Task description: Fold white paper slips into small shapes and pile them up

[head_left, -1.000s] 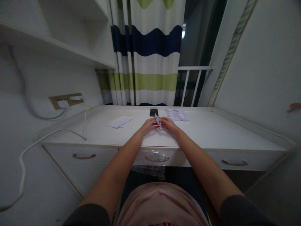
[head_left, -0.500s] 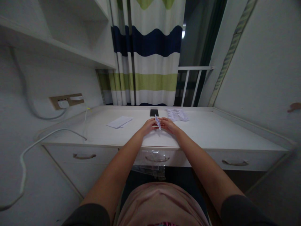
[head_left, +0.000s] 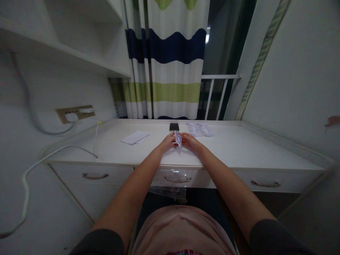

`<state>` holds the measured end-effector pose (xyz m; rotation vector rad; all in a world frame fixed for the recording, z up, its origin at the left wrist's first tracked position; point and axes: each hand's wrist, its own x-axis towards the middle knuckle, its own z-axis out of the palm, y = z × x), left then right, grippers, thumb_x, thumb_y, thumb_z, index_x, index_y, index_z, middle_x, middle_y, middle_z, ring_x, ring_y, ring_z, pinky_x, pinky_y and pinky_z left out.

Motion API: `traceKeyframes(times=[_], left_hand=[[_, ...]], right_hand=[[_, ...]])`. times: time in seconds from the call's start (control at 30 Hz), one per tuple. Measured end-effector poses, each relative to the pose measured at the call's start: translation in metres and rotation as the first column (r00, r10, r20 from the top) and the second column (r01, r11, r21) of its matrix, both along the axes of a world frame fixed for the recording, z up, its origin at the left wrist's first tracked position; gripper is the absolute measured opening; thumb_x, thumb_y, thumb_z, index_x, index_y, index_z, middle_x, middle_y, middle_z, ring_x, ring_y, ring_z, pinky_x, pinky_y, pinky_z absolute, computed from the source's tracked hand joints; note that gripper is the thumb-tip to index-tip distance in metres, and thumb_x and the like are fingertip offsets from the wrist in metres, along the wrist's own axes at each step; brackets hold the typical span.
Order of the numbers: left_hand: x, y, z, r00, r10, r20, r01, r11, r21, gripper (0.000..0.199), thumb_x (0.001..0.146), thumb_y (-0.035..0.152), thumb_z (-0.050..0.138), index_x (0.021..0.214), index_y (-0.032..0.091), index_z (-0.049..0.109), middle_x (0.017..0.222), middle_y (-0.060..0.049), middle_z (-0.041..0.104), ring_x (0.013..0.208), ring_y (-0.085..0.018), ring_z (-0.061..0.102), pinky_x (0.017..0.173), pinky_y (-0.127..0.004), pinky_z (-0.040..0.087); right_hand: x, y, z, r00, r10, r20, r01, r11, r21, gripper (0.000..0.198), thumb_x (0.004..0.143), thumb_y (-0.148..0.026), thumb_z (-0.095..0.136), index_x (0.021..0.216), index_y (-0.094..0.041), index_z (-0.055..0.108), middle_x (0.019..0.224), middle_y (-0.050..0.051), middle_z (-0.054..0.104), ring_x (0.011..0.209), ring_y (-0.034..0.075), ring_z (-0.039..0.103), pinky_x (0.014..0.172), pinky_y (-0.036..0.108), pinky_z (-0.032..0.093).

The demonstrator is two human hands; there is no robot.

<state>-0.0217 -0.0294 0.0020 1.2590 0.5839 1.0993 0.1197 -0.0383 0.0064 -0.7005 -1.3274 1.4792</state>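
Note:
A small folded piece of white paper (head_left: 178, 139) stands tilted between my two hands, just above the desk near its front middle. My left hand (head_left: 168, 141) grips it from the left side, fingers closed on it. From the right, my right hand (head_left: 189, 140) has its fingers curled against the same paper. The fingertips behind the paper are partly hidden. Flat white sheets (head_left: 135, 137) lie on the desk to the left. Beyond my right hand is a group of several small folded papers (head_left: 200, 129).
A dark phone (head_left: 174, 127) lies behind my hands on the white desk (head_left: 252, 148). Drawers with handles (head_left: 265, 184) line the desk front. A white cable (head_left: 61, 147) crosses the left end, below a wall socket (head_left: 75, 114). A striped curtain (head_left: 175, 74) hangs behind.
The folded paper has turned slightly between my fingers, showing a little more of its face. Both hands stay almost in the same place.

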Motion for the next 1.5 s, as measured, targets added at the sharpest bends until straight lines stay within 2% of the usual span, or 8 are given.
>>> traceKeyframes(times=[0.23, 0.53, 0.83, 1.23, 1.5], left_hand=[[0.0003, -0.0024, 0.0014, 1.000, 0.012, -0.025, -0.011, 1.000, 0.006, 0.027, 0.059, 0.012, 0.056, 0.085, 0.016, 0.059, 0.072, -0.002, 0.060, 0.065, -0.013, 0.056, 0.061, -0.025, 0.044], [0.0007, -0.0026, 0.0009, 0.999, 0.021, -0.025, -0.021, 1.000, 0.018, 0.026, 0.059, 0.011, 0.055, 0.084, 0.017, 0.058, 0.071, -0.001, 0.059, 0.064, -0.013, 0.055, 0.060, -0.026, 0.044], [0.0000, 0.0003, -0.0004, 1.000, 0.010, -0.003, -0.010, 1.000, 0.003, 0.025, 0.059, 0.010, 0.052, 0.083, 0.017, 0.058, 0.071, -0.001, 0.058, 0.063, -0.012, 0.054, 0.058, -0.025, 0.045], [-0.0006, 0.0032, -0.0019, 0.999, 0.014, 0.033, -0.013, 1.000, -0.016, 0.024, 0.058, 0.010, 0.055, 0.081, 0.017, 0.054, 0.066, 0.000, 0.057, 0.060, -0.012, 0.054, 0.057, -0.025, 0.045], [-0.0027, 0.0009, 0.0021, 0.997, 0.050, 0.063, -0.047, 0.998, -0.046, 0.024, 0.058, 0.010, 0.056, 0.080, 0.017, 0.054, 0.072, -0.001, 0.058, 0.065, -0.013, 0.056, 0.061, -0.027, 0.046]], right_hand=[[0.0006, -0.0008, 0.0004, 1.000, 0.001, -0.017, -0.001, 1.000, 0.003, 0.009, 0.063, -0.018, 0.066, 0.072, -0.019, 0.062, 0.066, 0.000, 0.064, 0.060, 0.010, 0.057, 0.063, 0.024, 0.046], [0.0023, 0.0006, -0.0008, 0.999, 0.001, 0.036, -0.002, 1.000, 0.016, 0.015, 0.060, -0.019, 0.069, 0.073, -0.018, 0.061, 0.065, -0.001, 0.063, 0.058, 0.010, 0.057, 0.059, 0.023, 0.044], [0.0025, 0.0029, -0.0028, 0.999, 0.038, -0.013, -0.037, 0.999, 0.006, 0.015, 0.061, -0.019, 0.068, 0.073, -0.019, 0.059, 0.068, 0.000, 0.063, 0.065, 0.012, 0.058, 0.064, 0.026, 0.047], [0.0022, 0.0011, -0.0016, 0.999, 0.011, -0.042, -0.011, 1.000, -0.011, 0.015, 0.060, -0.017, 0.067, 0.072, -0.019, 0.058, 0.066, -0.002, 0.061, 0.063, 0.011, 0.057, 0.062, 0.024, 0.046], [0.0036, 0.0020, -0.0028, 1.000, 0.011, 0.002, -0.011, 1.000, 0.009, 0.017, 0.059, -0.019, 0.068, 0.073, -0.019, 0.058, 0.068, -0.001, 0.062, 0.064, 0.011, 0.057, 0.064, 0.025, 0.046]])
